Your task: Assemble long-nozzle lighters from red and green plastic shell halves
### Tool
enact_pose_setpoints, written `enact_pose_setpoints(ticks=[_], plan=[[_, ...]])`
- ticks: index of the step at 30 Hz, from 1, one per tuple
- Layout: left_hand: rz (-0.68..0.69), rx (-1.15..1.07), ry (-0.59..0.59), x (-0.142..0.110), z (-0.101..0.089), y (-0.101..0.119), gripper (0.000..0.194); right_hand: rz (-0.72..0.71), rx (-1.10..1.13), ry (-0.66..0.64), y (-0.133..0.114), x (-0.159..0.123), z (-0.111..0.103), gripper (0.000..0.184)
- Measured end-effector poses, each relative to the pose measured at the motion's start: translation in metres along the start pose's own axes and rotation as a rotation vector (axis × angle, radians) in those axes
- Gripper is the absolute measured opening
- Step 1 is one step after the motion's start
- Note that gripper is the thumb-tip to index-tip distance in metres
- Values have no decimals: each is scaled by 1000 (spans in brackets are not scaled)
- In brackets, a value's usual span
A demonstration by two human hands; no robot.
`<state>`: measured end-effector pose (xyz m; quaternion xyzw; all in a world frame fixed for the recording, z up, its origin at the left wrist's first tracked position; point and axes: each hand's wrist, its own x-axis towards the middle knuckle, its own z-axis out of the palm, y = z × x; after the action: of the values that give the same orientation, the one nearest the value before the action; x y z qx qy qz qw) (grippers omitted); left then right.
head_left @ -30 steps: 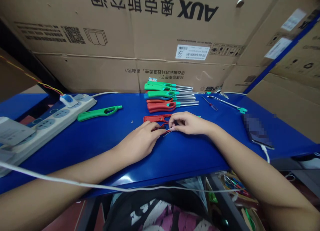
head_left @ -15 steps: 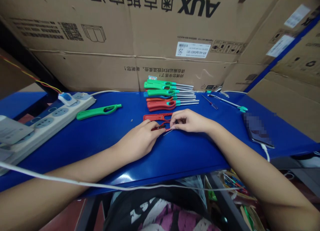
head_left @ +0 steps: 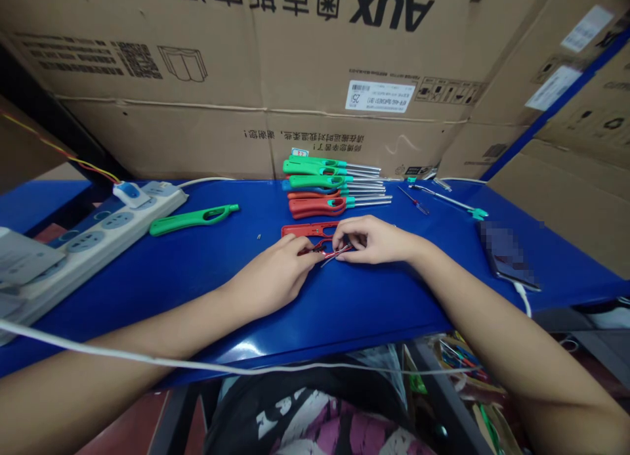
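My left hand [head_left: 275, 271] is closed around a red lighter casing half [head_left: 322, 242], which has dark parts inside and lies low over the table. At its right end, my right hand [head_left: 377, 240] has thumb and forefinger pinched together; what is between them is too small and covered to name. A thin metal wire or rod [head_left: 328, 261] sticks out below the fingertips. Just behind both hands, another red casing half [head_left: 306, 230] lies flat, its right end hidden by my right hand.
Assembled gas lighters [head_left: 317, 207] are stacked at the back. A green lighter casing [head_left: 194, 220] lies left, beside a power strip [head_left: 118, 220]. Right are a screwdriver [head_left: 414, 201], a metal tube with a teal end [head_left: 445, 199] and a charging phone [head_left: 506, 255]. A white cable [head_left: 211, 366] crosses in front.
My right fingers have shifted slightly at the casing's right end, and a bit of dark and metallic material now shows by the fingertips. My left hand keeps its hold.
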<state>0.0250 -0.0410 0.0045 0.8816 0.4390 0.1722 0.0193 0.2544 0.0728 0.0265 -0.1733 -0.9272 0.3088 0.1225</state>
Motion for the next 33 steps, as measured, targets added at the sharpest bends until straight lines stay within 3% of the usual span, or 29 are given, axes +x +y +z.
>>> enact_pose_setpoints(ticks=[33], plan=[[-10, -16, -9, 0, 0, 0, 37, -101, -26, -45, -2, 1, 1, 21]])
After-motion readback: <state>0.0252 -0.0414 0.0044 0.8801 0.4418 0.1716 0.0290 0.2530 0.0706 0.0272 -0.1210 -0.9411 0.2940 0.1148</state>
